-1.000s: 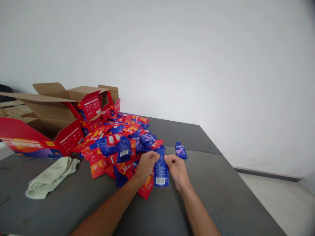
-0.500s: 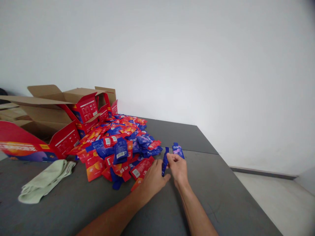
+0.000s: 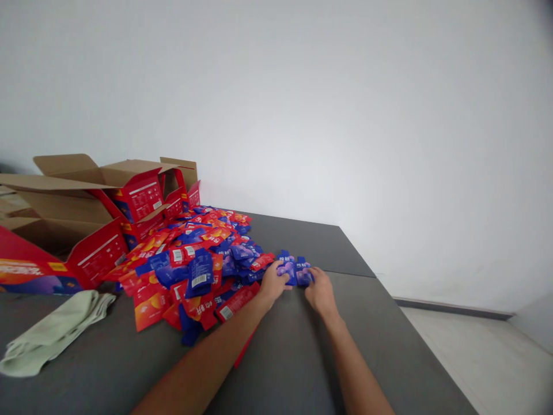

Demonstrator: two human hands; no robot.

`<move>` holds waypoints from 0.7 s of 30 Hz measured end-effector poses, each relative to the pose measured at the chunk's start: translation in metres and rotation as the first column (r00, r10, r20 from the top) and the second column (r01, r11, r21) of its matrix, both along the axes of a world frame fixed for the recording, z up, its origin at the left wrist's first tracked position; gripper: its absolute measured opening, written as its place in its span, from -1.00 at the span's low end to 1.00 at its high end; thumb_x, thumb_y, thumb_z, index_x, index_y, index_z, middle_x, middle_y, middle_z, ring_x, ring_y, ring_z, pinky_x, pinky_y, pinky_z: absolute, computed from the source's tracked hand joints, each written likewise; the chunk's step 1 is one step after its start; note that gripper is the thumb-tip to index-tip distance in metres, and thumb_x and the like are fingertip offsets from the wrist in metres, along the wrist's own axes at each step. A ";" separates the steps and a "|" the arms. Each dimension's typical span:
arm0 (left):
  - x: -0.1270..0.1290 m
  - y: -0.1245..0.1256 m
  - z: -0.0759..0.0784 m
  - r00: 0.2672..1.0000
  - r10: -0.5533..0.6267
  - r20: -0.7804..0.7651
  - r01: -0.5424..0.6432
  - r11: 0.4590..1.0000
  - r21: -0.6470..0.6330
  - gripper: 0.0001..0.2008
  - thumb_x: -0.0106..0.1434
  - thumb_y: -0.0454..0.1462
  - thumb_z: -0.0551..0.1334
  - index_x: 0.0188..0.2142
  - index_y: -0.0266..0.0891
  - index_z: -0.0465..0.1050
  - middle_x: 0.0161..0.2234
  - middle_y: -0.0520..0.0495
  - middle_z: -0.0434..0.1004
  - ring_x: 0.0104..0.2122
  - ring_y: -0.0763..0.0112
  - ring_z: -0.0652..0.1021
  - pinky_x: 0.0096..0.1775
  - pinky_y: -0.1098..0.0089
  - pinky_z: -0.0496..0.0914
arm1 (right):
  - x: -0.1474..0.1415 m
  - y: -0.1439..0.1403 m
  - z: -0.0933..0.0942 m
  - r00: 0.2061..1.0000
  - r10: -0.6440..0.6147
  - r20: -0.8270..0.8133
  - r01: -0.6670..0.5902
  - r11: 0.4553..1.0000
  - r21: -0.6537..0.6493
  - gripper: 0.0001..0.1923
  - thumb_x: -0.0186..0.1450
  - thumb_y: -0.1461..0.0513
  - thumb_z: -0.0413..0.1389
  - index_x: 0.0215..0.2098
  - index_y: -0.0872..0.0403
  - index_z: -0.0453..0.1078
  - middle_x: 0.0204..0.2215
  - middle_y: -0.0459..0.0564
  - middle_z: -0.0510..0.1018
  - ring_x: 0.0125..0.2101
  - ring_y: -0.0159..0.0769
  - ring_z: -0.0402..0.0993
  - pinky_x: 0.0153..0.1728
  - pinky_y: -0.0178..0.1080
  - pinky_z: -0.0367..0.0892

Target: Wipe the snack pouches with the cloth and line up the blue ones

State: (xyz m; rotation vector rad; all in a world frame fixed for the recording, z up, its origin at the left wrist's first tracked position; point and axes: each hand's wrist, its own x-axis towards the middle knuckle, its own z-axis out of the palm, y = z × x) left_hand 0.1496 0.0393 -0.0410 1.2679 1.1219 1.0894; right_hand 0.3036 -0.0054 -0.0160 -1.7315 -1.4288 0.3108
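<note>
Resting on the grey tabletop [image 3: 371, 323], my two hands meet at a pair of blue pouches lying side by side just right of the big pile [image 3: 194, 265] of red and blue pouches. My left hand [image 3: 273, 282] has its fingers curled over the near edge of the left pouch [image 3: 287, 266], touching it; whether it grips or only presses I cannot tell. My right hand [image 3: 319, 291] is laid the same way on the right pouch [image 3: 303, 270], fingers bent onto it, grip unclear too. Both pouches lie flat and touch each other. Open red cartons [image 3: 108, 213] stand at the far left behind the pile, and a pale green cloth [image 3: 52, 331] lies near the left edge.
</note>
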 end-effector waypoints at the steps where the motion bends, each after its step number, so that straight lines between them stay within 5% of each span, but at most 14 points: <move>1: 0.009 0.005 -0.001 0.995 -0.003 -0.103 0.007 0.999 0.036 -0.51 0.25 -0.40 0.18 0.18 -0.27 0.23 -0.02 -0.28 0.49 -0.27 0.35 0.61 -0.29 0.30 0.57 | 0.002 0.000 -0.007 0.999 0.013 0.032 -0.013 1.000 -0.008 -0.52 0.11 0.39 0.06 -0.01 0.15 0.53 0.14 0.16 0.45 0.19 -0.05 0.29 0.25 -0.09 0.11; 4: 0.026 0.014 -0.002 0.947 -0.002 -0.320 0.042 0.992 0.116 -0.58 0.27 -0.37 0.16 0.13 -0.31 0.32 -0.02 -0.27 0.53 -0.19 0.30 0.60 -0.16 0.26 0.54 | 0.007 -0.003 -0.031 0.947 0.085 0.309 -0.047 0.990 -0.131 -0.44 0.26 0.34 -0.02 0.22 0.10 0.34 0.26 0.05 0.33 0.30 -0.07 0.11 0.27 -0.04 0.08; 7: 0.031 0.016 -0.002 0.905 0.014 -0.426 0.070 0.981 0.181 -0.64 0.22 -0.32 0.22 0.02 -0.30 0.45 -0.01 -0.27 0.54 0.02 0.15 0.52 0.09 0.14 0.38 | 0.011 -0.003 -0.046 0.904 0.096 0.417 -0.004 0.976 -0.217 -0.46 0.35 0.29 -0.09 0.29 0.05 0.24 0.29 0.00 0.29 0.32 -0.07 0.07 0.25 0.00 0.10; 13: 0.025 0.008 0.004 0.748 0.053 -0.662 0.185 0.941 0.284 -0.69 0.28 -0.20 0.14 -0.07 -0.21 0.56 0.03 -0.26 0.52 0.16 0.05 0.36 0.23 0.04 0.13 | 0.012 -0.005 -0.040 0.885 0.128 0.448 -0.003 0.963 -0.268 -0.44 0.37 0.17 -0.06 0.32 0.04 0.19 0.32 0.01 0.22 0.33 -0.02 0.03 0.23 0.08 0.08; 16: 0.022 0.005 0.004 0.634 0.094 -0.768 0.325 0.868 0.374 -0.59 0.31 -0.20 0.08 0.09 -0.20 0.47 0.12 -0.22 0.47 0.17 0.13 0.35 0.22 0.11 0.15 | 0.010 -0.007 -0.038 0.884 0.116 0.453 0.008 0.965 -0.262 -0.43 0.38 0.08 -0.05 0.32 0.05 0.20 0.32 0.04 0.24 0.32 0.01 0.03 0.22 0.10 0.06; 21: 0.022 0.005 0.004 0.560 0.070 -0.826 0.464 0.799 0.382 -0.60 0.29 -0.25 0.08 0.07 -0.16 0.49 0.17 -0.15 0.42 0.08 0.17 0.41 0.16 0.18 0.22 | 0.011 -0.005 -0.040 0.868 0.114 0.483 0.026 0.961 -0.275 -0.52 0.43 0.13 -0.11 0.29 -0.04 0.24 0.30 0.01 0.27 0.30 -0.08 0.08 0.19 0.05 0.08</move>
